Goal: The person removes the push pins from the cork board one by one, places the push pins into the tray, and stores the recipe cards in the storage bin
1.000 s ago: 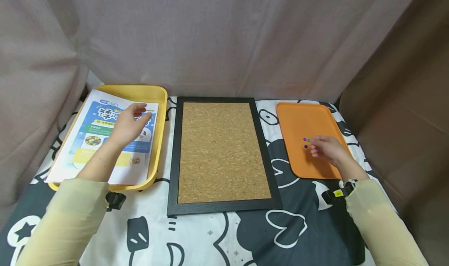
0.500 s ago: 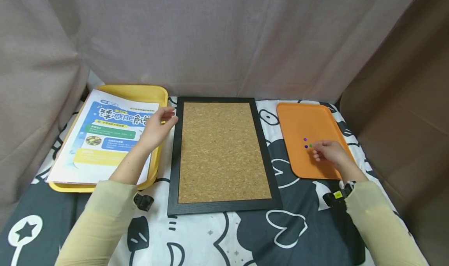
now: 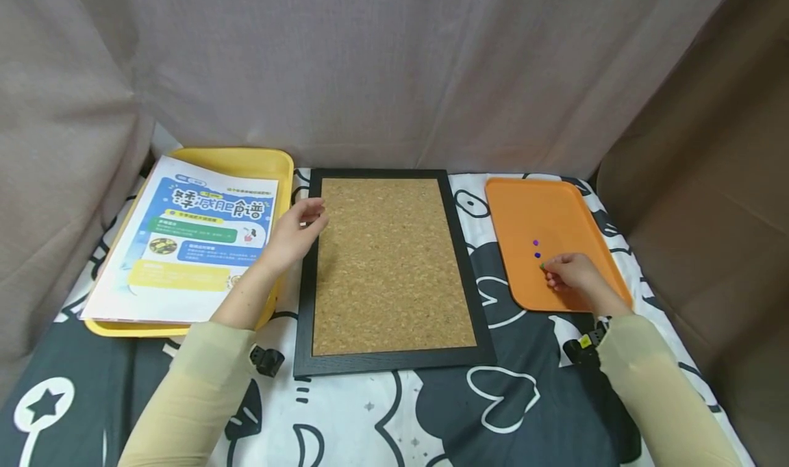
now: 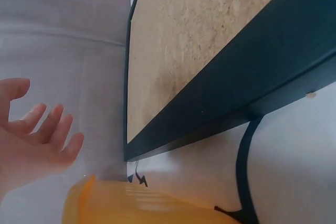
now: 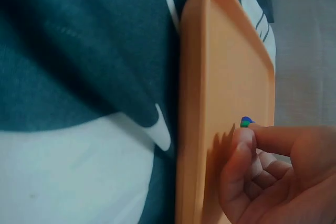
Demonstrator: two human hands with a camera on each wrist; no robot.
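Note:
My right hand (image 3: 573, 275) pinches a small green pushpin (image 5: 245, 124) between thumb and fingertip, low over the orange tray (image 3: 530, 207). Its thin metal point shows in the right wrist view. Beside it on the tray are a blue pin (image 3: 537, 255) and a purple pin (image 3: 535, 242). Over the left frame bar of a black-framed corkboard (image 3: 394, 268) hovers my left hand (image 3: 290, 237), fingers relaxed and holding nothing. The left wrist view has that hand's fingers (image 4: 50, 124) apart from the frame.
Left of the corkboard stands a yellow tray (image 3: 285, 193) bearing a stack of printed sheets (image 3: 179, 304), the top one a colourful poster. A patterned cloth (image 3: 345, 419) covers the surface. Grey curtain (image 3: 382, 70) hangs behind, with brown fabric (image 3: 703, 200) at the right.
My left hand has moved right, from above the poster to the corkboard's left edge. The green pin has moved towards me, away from the purple and blue ones, with my right hand.

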